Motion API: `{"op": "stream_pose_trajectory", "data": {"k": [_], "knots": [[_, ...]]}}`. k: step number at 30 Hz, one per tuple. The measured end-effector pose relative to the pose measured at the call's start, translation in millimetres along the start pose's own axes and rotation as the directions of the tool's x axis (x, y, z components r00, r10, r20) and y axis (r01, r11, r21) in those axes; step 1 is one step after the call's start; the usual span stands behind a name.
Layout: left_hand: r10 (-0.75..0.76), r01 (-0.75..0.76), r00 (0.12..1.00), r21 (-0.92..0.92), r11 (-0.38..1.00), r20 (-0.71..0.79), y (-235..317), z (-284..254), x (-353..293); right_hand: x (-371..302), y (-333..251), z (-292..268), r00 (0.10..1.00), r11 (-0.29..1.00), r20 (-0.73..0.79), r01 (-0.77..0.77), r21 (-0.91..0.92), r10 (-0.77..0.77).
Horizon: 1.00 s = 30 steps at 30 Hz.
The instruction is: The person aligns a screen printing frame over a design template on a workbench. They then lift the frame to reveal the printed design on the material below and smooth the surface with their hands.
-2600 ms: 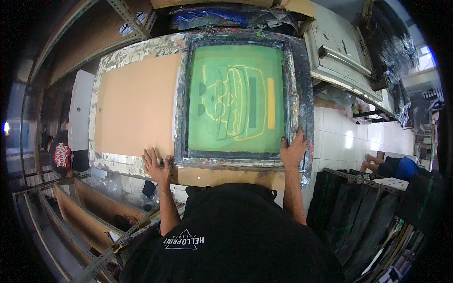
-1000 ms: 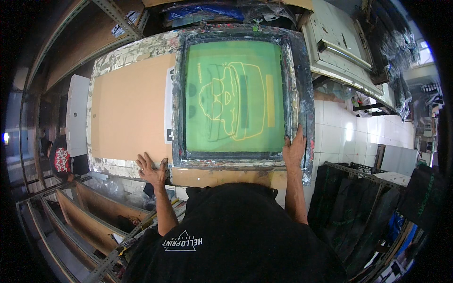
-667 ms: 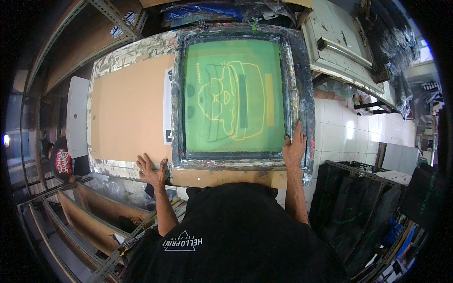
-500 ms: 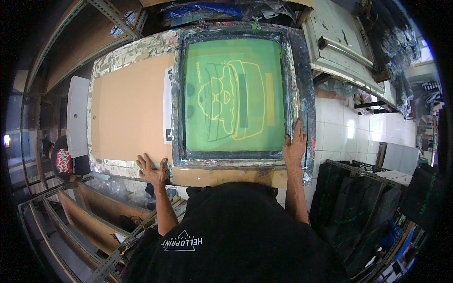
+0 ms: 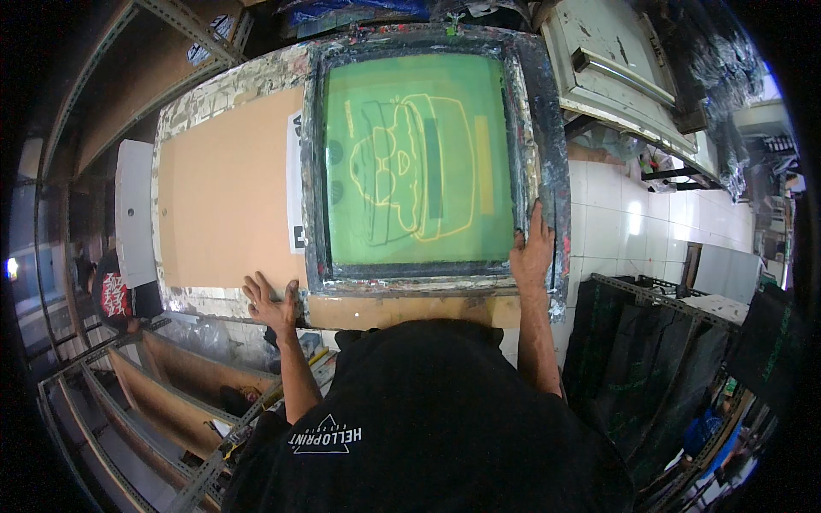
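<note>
In front of me lies a screen-printing frame [image 5: 410, 282] with dark, paint-stained sides. Its green mesh [image 5: 419, 77] carries a cartoon figure in yellow outline, and darker lines show through beneath it. My right hand [image 5: 532, 252] rests on the frame's right side near the close corner, index finger stretched along the wood and thumb toward the inner edge. To the left of the frame is a flat tan sheet [image 5: 227, 188]. My left hand [image 5: 272, 303] lies at that sheet's near edge, fingers spread, holding nothing. A printed white strip [image 5: 295, 184] shows between sheet and frame.
The stained worktable [image 5: 192, 103] extends past the sheet. Metal-framed shelving [image 5: 184, 389] stands at lower left, and dark covered racks [image 5: 633, 359] at lower right. A pale cabinet [image 5: 616, 51] is at the far right. Another person [image 5: 120, 295] is at far left.
The whole view has shifted slightly, so the table sits a little higher in the picture. Both hands keep about the same places on the sheet and the frame.
</note>
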<state>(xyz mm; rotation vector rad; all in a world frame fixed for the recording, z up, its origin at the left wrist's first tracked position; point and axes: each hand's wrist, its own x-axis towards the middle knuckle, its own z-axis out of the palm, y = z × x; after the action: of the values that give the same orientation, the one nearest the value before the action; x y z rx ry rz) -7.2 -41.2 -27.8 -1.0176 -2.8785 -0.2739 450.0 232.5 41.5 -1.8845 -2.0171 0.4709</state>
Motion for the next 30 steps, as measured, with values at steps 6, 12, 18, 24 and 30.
{"op": "stream_pose_trajectory", "data": {"k": [6, 12, 18, 24, 30], "knots": [[0.000, 0.000, 1.000, -0.043, 0.999, -0.002, -2.3, 1.2, -0.9, -0.6, 0.9, 0.5, 0.999, 0.999, -0.037, 0.037, 0.014, -0.037], [-0.013, 0.014, 1.000, -0.030, 0.999, 0.027, -0.4, 1.0, -0.2, -0.6, -2.3, -4.2, 0.999, 0.999, -0.041, 0.018, 0.028, -0.017], [-0.017, 0.019, 0.999, -0.055, 0.998, 0.030, 1.6, -1.8, 0.4, 0.8, 9.5, 5.3, 1.000, 0.999, -0.020, 0.014, 0.030, -0.014], [-0.005, 0.005, 1.000, -0.064, 0.998, 0.011, -4.2, 1.2, -0.3, 4.3, -13.9, -4.7, 0.989, 0.967, -0.102, 0.081, -0.241, -0.108], [0.007, -0.007, 1.000, -0.052, 0.999, -0.006, -7.1, 4.6, -0.1, 20.6, -42.4, -2.9, 0.991, 0.953, 0.014, -0.124, -0.277, 0.133]]}}
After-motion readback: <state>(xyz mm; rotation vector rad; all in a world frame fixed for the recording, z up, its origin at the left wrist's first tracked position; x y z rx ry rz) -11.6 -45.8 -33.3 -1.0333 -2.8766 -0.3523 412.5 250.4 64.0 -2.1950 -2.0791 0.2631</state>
